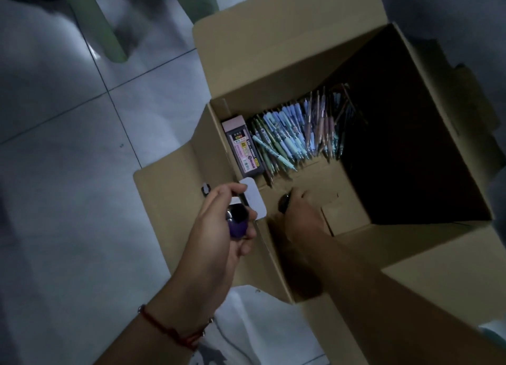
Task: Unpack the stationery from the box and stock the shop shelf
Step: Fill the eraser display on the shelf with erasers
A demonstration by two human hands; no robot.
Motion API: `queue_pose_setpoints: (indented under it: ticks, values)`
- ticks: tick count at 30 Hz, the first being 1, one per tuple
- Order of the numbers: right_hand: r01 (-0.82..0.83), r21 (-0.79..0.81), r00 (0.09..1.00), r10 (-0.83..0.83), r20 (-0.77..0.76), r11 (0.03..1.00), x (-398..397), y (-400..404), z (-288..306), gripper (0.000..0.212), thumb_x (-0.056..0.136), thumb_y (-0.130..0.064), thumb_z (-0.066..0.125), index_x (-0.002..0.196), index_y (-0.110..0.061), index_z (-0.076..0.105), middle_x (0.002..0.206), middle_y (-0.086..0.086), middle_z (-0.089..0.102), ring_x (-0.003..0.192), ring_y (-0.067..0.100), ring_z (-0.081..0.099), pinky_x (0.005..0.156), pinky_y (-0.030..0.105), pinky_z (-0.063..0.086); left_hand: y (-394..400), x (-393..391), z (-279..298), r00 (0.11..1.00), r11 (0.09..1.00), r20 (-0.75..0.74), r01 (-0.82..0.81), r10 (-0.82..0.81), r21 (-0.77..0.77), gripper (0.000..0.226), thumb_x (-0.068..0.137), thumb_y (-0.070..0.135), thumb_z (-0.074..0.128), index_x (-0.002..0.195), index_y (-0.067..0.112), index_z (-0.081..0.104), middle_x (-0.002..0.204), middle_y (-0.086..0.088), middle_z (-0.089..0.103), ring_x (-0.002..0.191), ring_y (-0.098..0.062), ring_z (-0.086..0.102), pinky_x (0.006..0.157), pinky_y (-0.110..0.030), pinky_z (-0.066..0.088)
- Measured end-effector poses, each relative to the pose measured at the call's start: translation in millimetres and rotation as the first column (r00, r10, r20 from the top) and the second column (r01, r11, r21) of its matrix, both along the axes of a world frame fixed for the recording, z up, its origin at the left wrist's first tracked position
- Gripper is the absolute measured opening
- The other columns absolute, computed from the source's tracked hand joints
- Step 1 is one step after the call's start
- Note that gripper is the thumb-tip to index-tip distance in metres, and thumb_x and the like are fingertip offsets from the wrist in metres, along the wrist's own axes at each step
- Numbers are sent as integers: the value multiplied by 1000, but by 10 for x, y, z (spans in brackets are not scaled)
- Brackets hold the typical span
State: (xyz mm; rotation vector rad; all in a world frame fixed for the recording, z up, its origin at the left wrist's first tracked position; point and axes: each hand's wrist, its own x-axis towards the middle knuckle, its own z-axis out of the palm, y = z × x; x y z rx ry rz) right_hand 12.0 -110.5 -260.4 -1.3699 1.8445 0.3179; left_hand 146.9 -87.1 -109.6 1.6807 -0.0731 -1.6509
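An open cardboard box point(273, 71) stands on the tiled floor with its flaps spread. Inside lie several pastel pens point(295, 134) in a loose row and a pink-and-black flat pack point(243, 145) at the left wall. My left hand point(221, 227) hovers over the near left flap and grips a purple and black stationery item point(237, 222) together with a white card point(253, 200). My right hand point(298, 214) reaches down inside the box near its front wall, fingers curled round a small dark object point(284, 202).
Pale green plastic chair legs point(106, 33) stand on the grey tiles beyond the box at upper left. The right half of the box interior point(410, 145) is in deep shadow. A white bag or cloth point(246, 323) lies by the near flap.
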Motion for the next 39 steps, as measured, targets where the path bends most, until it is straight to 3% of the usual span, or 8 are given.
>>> queue_pose_setpoints:
  ticks: [3, 8, 13, 18, 24, 31, 36, 39]
  values:
    - [-124, -21, 992, 123, -7, 992, -38, -26, -200, 36, 82, -22, 69, 113, -18, 50, 118, 9, 53, 103, 29, 55, 76, 34, 43, -16, 85, 34, 981, 999, -189, -29, 33, 27, 27, 88, 29, 51, 106, 15, 66, 75, -13, 54, 58, -19, 44, 50, -28, 27]
    - [261, 29, 954, -263, 143, 965, -304, -95, 218, 28, 79, -24, 74, 85, -14, 48, 88, 9, 60, 81, 26, 56, 64, 31, 36, -35, 119, 335, 942, 995, -320, -83, 97, 57, 36, 80, 14, 49, 109, 11, 70, 75, -7, 50, 62, -17, 44, 55, -28, 29]
    - [696, 227, 527, -700, 482, 681, -484, -78, 1976, 26, 77, -11, 79, 88, -4, 56, 83, 15, 60, 78, 25, 60, 69, 37, 54, -186, -58, 1294, 948, 995, -305, -97, 89, -9, 39, 74, 4, 62, 112, 2, 67, 89, -9, 64, 74, -18, 56, 53, -23, 45]
    - [678, 409, 260, -719, 644, 611, -459, -259, 4242, 14, 85, -12, 70, 97, -10, 63, 82, 10, 67, 80, 24, 64, 60, 29, 55, -444, -77, 2929, 958, 989, -286, -24, -19, -145, 38, 75, 1, 62, 113, 4, 62, 93, -17, 68, 77, -25, 68, 49, -26, 54]
    - [591, 267, 276, -502, 819, 761, -215, -375, 6801, 15, 87, -12, 66, 101, -14, 71, 84, -1, 73, 67, 7, 63, 59, 21, 46, -469, 169, 5226, 968, 904, 50, 248, -246, -348, 36, 78, 8, 77, 110, 18, 62, 94, -13, 71, 71, -24, 62, 49, -27, 42]
    - [494, 74, 306, -253, 918, 866, -29, -185, 8714, 22, 85, -11, 69, 101, -24, 77, 105, 9, 74, 90, 25, 71, 71, 36, 57, 4, 541, 7310, 933, 839, 306, 317, -191, -442, 24, 77, 9, 79, 97, 20, 70, 76, -2, 70, 60, -10, 58, 55, -23, 45]
    - [321, 42, 318, -150, 936, 946, 124, -82, 9286, 47, 50, -30, 88, 96, -28, 78, 91, 5, 73, 68, 22, 59, 53, 28, 47, 555, 817, 7903, 943, 875, 331, 133, 33, -466, 53, 44, 26, 85, 88, 9, 60, 72, -4, 64, 59, -12, 55, 50, -23, 44]
    - [163, -1, 323, -53, 945, 987, 379, -41, 9503, 52, 42, -37, 83, 93, -27, 77, 84, 2, 72, 63, 17, 58, 55, 28, 44, 915, 948, 8079, 938, 855, 224, -122, 266, -504, 54, 54, 9, 92, 98, 8, 61, 86, -12, 67, 57, -17, 61, 45, -24, 45]
